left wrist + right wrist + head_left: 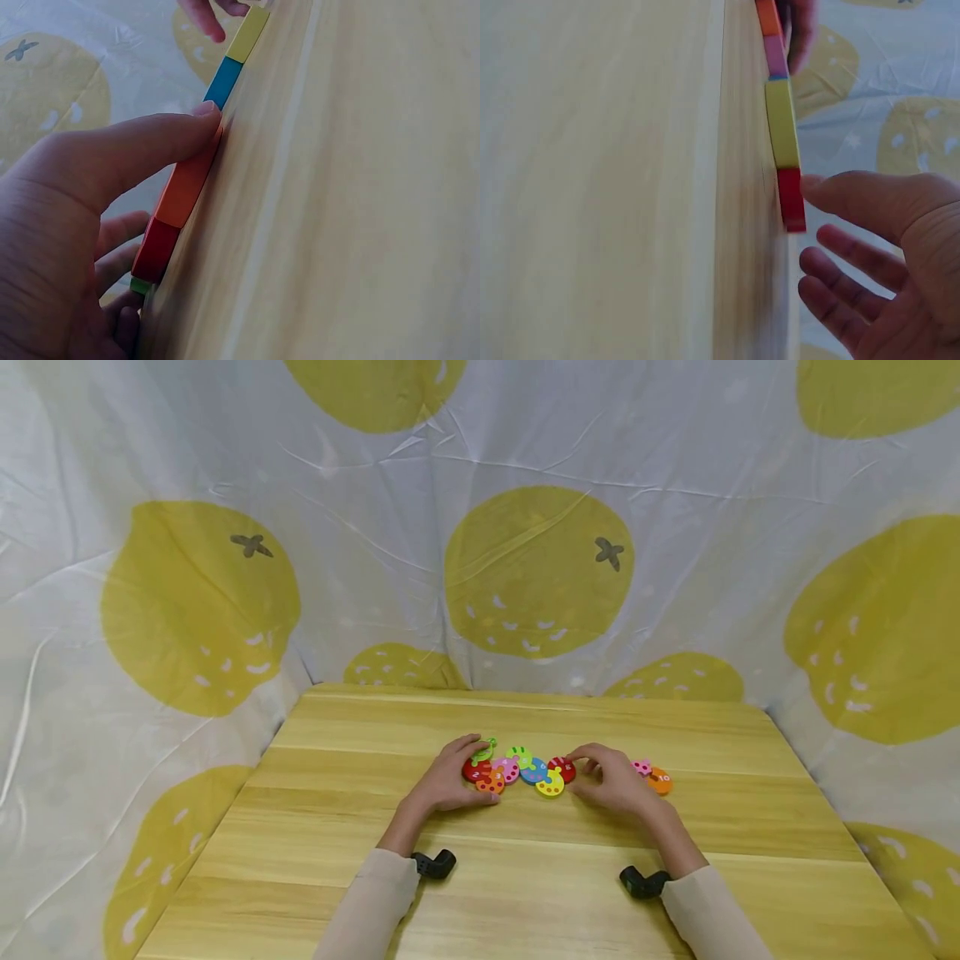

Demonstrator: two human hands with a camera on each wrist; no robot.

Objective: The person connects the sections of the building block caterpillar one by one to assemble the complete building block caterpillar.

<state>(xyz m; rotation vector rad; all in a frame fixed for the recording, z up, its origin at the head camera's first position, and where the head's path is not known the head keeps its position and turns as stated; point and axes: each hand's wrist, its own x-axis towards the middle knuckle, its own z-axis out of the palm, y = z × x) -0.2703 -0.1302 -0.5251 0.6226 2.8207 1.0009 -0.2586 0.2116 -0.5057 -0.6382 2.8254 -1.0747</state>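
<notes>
Round, numbered jigsaw puzzle pieces point(533, 770) lie joined in a wavy, colourful row on the wooden table. My left hand point(447, 779) holds the row's left end, its thumb against the orange piece point(184, 187) and its fingers around behind the red piece point(156, 251) and green end piece point(483, 752). At the right end, my right hand point(613, 779) pinches another red piece point(790, 196) between thumb and index finger, beside the yellow piece point(782, 124). Its other fingers stand loosely curled, apart from the row. The index fingertip is hidden in the right wrist view.
Behind my right hand lie a pink piece point(642, 767) and an orange piece marked 10 point(661, 780), apart from the row. The wooden table point(525, 893) stretches around both hands. A lemon-print cloth point(375, 568) hangs behind it.
</notes>
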